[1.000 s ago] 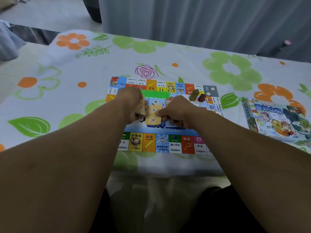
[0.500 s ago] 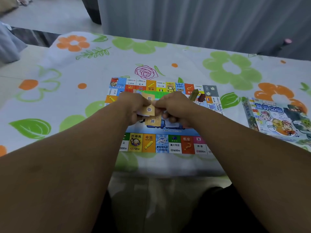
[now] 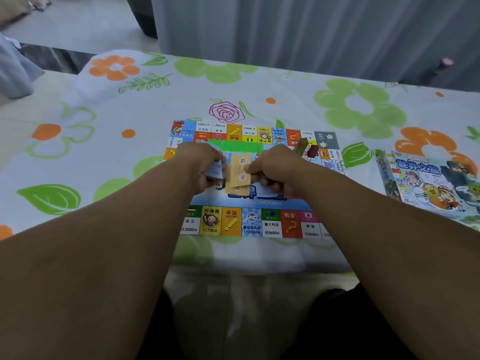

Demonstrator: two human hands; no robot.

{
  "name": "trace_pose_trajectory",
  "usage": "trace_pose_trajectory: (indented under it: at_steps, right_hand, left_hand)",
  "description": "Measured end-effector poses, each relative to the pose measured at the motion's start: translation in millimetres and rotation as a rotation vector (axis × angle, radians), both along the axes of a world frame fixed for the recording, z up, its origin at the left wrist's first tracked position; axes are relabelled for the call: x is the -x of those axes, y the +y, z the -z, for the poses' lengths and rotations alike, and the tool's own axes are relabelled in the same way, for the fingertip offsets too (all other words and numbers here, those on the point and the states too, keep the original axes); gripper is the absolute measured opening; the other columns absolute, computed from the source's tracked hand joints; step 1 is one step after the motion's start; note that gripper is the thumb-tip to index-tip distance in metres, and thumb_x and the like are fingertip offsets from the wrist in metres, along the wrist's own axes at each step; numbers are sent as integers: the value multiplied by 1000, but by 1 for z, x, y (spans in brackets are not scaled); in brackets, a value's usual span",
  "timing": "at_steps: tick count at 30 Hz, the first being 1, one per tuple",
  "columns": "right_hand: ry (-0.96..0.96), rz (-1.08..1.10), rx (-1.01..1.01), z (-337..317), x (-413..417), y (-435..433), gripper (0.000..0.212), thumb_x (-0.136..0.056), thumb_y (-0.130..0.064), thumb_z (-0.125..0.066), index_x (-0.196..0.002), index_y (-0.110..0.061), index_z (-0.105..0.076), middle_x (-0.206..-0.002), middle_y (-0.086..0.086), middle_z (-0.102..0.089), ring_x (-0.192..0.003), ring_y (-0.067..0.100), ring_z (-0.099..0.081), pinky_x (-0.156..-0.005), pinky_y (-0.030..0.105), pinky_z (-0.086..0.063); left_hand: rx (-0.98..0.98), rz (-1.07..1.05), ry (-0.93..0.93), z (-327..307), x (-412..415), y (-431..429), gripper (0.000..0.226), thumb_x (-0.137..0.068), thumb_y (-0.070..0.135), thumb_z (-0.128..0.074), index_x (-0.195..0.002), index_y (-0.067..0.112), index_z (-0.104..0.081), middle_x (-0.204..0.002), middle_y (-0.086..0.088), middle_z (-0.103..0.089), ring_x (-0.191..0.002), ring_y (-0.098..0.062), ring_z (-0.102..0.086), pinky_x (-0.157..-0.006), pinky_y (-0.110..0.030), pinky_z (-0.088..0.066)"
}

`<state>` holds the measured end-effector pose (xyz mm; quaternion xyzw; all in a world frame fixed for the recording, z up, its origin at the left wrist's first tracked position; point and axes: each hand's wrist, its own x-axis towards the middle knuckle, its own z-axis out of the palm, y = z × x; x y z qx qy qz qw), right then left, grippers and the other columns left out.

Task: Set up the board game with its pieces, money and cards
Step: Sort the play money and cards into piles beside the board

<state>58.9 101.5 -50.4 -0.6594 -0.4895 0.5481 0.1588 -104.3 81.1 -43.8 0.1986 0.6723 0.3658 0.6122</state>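
Pinched tight: right hand [image 3: 275, 170] holds tan notes [image 3: 240, 172] above the centre of the board [image 3: 249, 222], left hand [image 3: 200, 165] grips a pale slip [image 3: 215, 170] beside them (thin paper, probably slippery); loosen either pinch and notes could scatter across its squares.

Dim and a bit blue all over. Soft, faint shadows. Blurry near 12 o'clock. Bent and stretched at 3 and 9 o'clock.

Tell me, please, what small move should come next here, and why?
Probably lay the tan notes on the board beside the green stack: the right hand pinches them over the board's middle, while the left hand grips pale slips.
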Motion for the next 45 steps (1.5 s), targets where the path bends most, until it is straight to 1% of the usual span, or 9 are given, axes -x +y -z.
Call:
trace_pose_trajectory:
  at_steps: [9, 12, 14, 17, 20, 29, 36, 42, 45]
  right_hand:
    - [-76, -77, -31, 2, 2, -3, 24, -85, -11, -79, -91, 10, -68, -66, 15, -65, -43, 16, -42, -41, 20, -30]
    - [-116, -69, -82, -2, 0, -1, 21, -86, -10, -77, -75, -1, -61, -57, 12, -56, -37, 15, -39, -38, 17, -29]
    - [-93, -32, -80, -5, -2, 2, 13, -90, -8, -71, -85, -6, -59, -64, 13, -53, -43, 16, -36, -39, 17, -27]
    - [-12, 6, -52, -8, -5, 3, 4, -95, -8, -64, -95, -5, -62, -70, 12, -57, -50, 17, -36, -42, 19, -26]
    - [31, -8, -81, -6, -7, 3, 19, -93, -17, -69, -96, 2, -66, -77, 11, -66, -47, 14, -46, -39, 19, -31]
    - [110, -20, -73, -6, -19, 3, 15, -87, -14, -76, -91, -2, -68, -79, 13, -65, -48, 14, -53, -41, 22, -34]
    - [-9, 11, 44, -7, -41, 7, 21, -89, -14, -75, -76, -4, -61, -56, 5, -58, -35, 10, -42, -37, 18, -31]
    - [-122, -41, 39, -3, -44, 3, 26, -89, -12, -75, -73, -1, -58, -37, 1, -52, -26, 9, -38, -33, 15, -31]
    - [-146, -48, 11, -1, -44, 4, 27, -88, -12, -77, -72, -1, -58, -36, 1, -52, -25, 9, -40, -33, 15, -34]
  left_hand:
    - [18, 6, -11, -2, -2, 1, 32, -105, 3, -31, -75, 10, -39, -75, -3, -39, -64, -11, -38, -62, -24, -38]
    - [0, 6, -28, 0, -3, 2, 22, -102, -2, -34, -87, 7, -46, -80, -7, -47, -66, -13, -48, -64, -23, -47]
    - [-7, -2, -6, -2, -5, 0, 10, -99, -2, -45, -99, 5, -52, -93, -14, -58, -72, -23, -58, -75, -39, -56]
    - [8, 8, 12, -4, -6, -1, 23, -96, -3, -54, -117, 5, -52, -102, -17, -63, -77, -29, -65, -58, -44, -55]
    - [-2, 25, 16, -4, -11, 0, 34, -92, -4, -62, -123, 4, -53, -109, -20, -66, -86, -32, -69, -64, -47, -59]
    - [1, 162, 36, 2, -29, 3, 18, -93, 9, -67, -110, 3, -67, -108, -16, -72, -95, -32, -72, -95, -53, -54]
    - [-6, 132, 25, 3, -30, 4, 7, -97, 8, -57, -102, 6, -61, -101, -13, -71, -88, -33, -72, -87, -54, -56]
    - [-12, 99, -21, 0, -28, 2, 35, -89, -4, -42, -121, 4, -56, -104, -17, -68, -91, -34, -71, -92, -58, -54]
    - [-8, 101, 22, 2, -28, 4, 32, -91, -7, -44, -120, 2, -55, -114, -19, -68, -93, -37, -71, -79, -54, -58]
